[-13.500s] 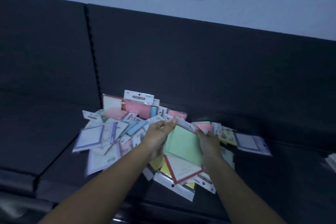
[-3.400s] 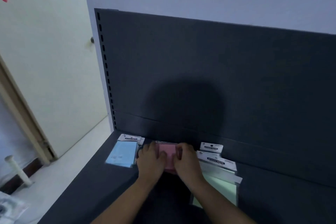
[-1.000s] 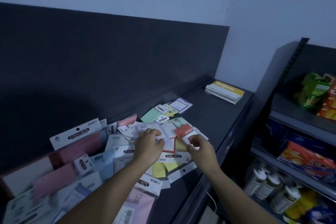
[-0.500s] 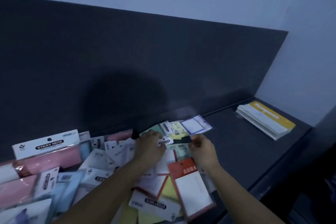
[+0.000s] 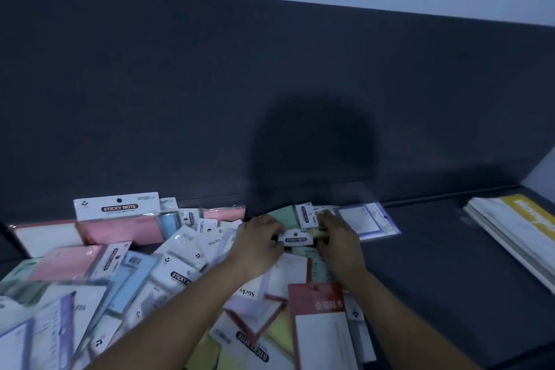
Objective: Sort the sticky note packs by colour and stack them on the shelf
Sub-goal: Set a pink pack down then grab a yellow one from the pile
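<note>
**Yellow pack [image 5: 295, 239] pinched between left hand [image 5: 258, 242] and right hand [image 5: 339, 239]**

The pack is held at both ends. Its white header card is pinched by the curled fingers of the left hand, and its yellow body is covered by the curled fingers of the right. It has not yet been lifted and lies on the far edge of the pile [image 5: 180, 264]. How firmly it is clamped cannot be told.

A second ago the hands were spread lower down, nearer the red pack [image 5: 318, 309], which lies on the person's side of the grip. Half a second ago they had been moved up to the present spot but had not closed on one item. A choice is therefore judged to have been made.

Just beyond the grip lies a green pack [image 5: 285, 213], and just to its right a purple pack [image 5: 366, 221]. Neither is held.

A few seconds back a pink pack was laid between blue and green stacks elsewhere on the shelf [image 5: 435, 264]. No yellow stack was seen there, so one probably has to be started. Most of the pile, to the left of the grip, remains unsorted.
</note>
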Available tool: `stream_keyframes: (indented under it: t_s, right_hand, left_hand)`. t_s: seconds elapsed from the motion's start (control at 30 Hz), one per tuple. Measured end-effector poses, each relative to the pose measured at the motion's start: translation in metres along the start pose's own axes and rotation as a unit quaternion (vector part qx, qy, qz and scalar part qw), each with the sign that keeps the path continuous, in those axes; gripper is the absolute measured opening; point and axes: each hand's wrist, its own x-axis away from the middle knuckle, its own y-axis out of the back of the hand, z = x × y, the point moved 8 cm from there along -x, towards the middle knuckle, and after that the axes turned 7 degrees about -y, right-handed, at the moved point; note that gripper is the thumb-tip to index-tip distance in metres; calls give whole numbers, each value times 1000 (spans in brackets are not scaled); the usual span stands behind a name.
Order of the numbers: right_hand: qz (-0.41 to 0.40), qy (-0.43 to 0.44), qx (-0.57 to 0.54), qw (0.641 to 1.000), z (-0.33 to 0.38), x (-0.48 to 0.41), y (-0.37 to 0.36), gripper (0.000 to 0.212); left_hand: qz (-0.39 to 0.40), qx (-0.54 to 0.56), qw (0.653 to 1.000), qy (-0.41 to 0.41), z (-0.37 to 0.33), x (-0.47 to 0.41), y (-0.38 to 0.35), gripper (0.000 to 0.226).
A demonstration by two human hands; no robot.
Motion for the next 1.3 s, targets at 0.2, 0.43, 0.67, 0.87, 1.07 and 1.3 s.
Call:
stream_keyframes:
  t_s: [0.2,0.43,0.67,0.87,1.07,1.3]
  right_hand:
    - [-56,76,42,995,25,4,17,27]
    - [-100,30,-198,975,22,29,44,15]
    - [-99,86,-335,933,58,86,54,24]
    - [-50,166,-226,959,104,125,27,36]
    - [12,192,-196,962,125,143,8,25]
    - [-105,-62,-243,962,55,106,26,30]
  left_hand:
    - [-29,35,999,10,4,17,17,29]
    - [-80,161,983,41,-6,31,23,46]
    - [-147,508,836,150,-16,57,20,31]
    - [-97,627,748,194,-5,92,33,22]
    - [-126,557,778,260,33,125,55,20]
    - [-142,532,782,290,70,152,68,13]
